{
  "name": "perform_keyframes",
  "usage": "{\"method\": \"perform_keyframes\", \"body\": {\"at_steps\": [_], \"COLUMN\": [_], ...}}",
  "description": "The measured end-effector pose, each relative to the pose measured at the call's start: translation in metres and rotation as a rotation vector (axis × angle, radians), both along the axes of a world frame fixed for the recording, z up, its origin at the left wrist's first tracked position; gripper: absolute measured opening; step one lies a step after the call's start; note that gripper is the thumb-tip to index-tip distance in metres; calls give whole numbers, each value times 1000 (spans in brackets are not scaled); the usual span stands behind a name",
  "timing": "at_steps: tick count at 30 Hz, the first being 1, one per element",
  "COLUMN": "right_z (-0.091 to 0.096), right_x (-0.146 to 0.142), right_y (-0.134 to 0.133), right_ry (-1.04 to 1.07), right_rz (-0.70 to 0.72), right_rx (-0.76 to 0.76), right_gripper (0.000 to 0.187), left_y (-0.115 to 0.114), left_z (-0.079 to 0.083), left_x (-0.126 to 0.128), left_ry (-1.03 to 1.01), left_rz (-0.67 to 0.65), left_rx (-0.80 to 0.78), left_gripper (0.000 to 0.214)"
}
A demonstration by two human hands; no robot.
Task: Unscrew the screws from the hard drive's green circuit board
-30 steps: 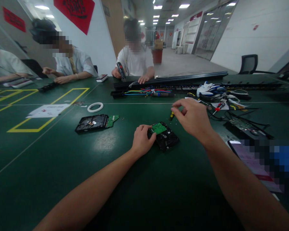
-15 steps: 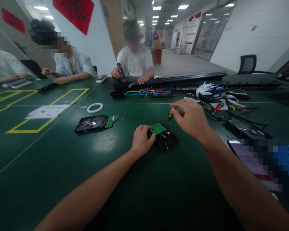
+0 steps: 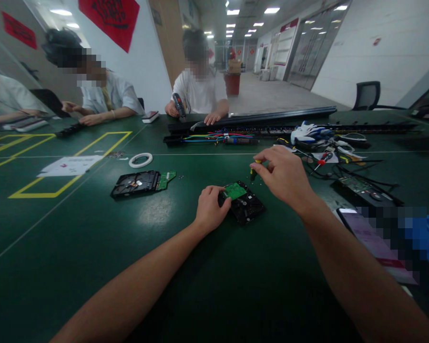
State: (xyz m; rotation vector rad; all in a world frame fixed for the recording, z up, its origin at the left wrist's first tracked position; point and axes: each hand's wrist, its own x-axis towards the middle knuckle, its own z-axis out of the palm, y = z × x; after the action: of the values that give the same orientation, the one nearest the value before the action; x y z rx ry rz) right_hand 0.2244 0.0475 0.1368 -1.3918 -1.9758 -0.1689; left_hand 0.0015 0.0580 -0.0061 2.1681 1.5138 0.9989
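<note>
My left hand (image 3: 210, 209) is curled around the near-left edge of the hard drive (image 3: 249, 207). Its fingertips press the drive's side, just beside the green circuit board (image 3: 235, 190) on top. My right hand (image 3: 284, 174) hangs just past the drive, thumb and forefinger pinched on a screwdriver (image 3: 252, 172) (yellow and black handle, tip pointing down) near the drive's far corner. I cannot tell whether the tip touches anything. Well to the left of my left fingers lies a second drive (image 3: 137, 182), with a tape roll (image 3: 141, 159) beyond it. A tangle of cables (image 3: 329, 166) lies to the right of my right knuckles.
</note>
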Motion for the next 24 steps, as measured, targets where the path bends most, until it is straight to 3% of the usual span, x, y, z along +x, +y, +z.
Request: {"method": "perform_keyframes", "body": {"at_steps": [7, 20, 24], "right_z": [1, -2, -3], "right_x": [0, -2, -3], "right_y": [0, 1, 1], "right_ry": [-6, 24, 38], "right_rz": [81, 14, 11], "right_rx": [-33, -1, -12], "right_gripper": [29, 12, 18], "left_y": [0, 1, 1], "left_z": [0, -1, -2], "left_x": [-1, 0, 0], "left_ry": [5, 4, 4], "left_rz": [0, 1, 3], "left_rx": [0, 6, 12], "left_gripper": [29, 29, 29]}}
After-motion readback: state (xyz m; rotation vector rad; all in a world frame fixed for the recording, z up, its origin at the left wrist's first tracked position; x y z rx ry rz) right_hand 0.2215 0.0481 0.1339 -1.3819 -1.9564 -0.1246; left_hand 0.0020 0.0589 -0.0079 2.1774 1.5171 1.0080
